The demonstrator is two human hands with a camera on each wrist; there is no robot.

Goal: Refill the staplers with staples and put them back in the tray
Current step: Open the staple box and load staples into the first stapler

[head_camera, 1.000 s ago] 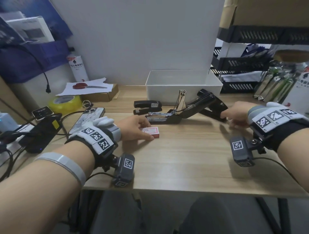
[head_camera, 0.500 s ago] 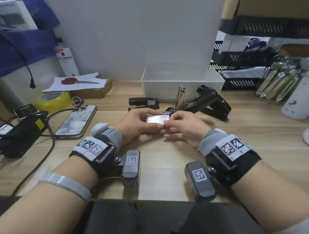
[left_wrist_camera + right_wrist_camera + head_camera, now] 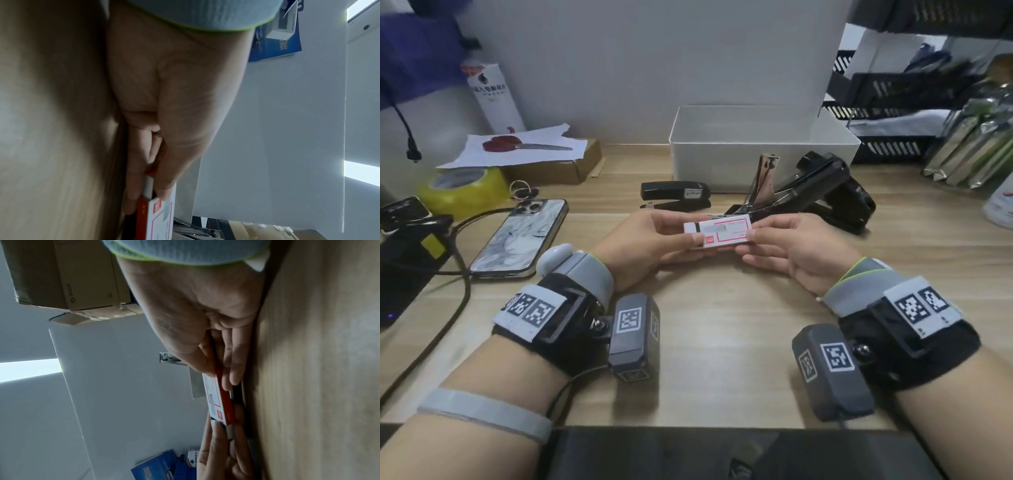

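I hold the staple box [image 3: 717, 234] just in front of the open stapler [image 3: 796, 195], my left hand [image 3: 650, 243] pinching its inner drawer end, my right hand [image 3: 796, 251] pinching the red sleeve. If I tug too sharply, I judge the drawer could shoot out and scatter staple strips over the desk [image 3: 722, 329]. The closed stapler [image 3: 675, 197] lies left of the open one; the white tray [image 3: 760, 144] sits behind it.

The desk [image 3: 722, 342] looks like pale matt wood grain. The open stapler [image 3: 815, 185] is glossy black plastic with a shiny metal magazine [image 3: 765, 174]; the staple box [image 3: 719, 233] is printed card
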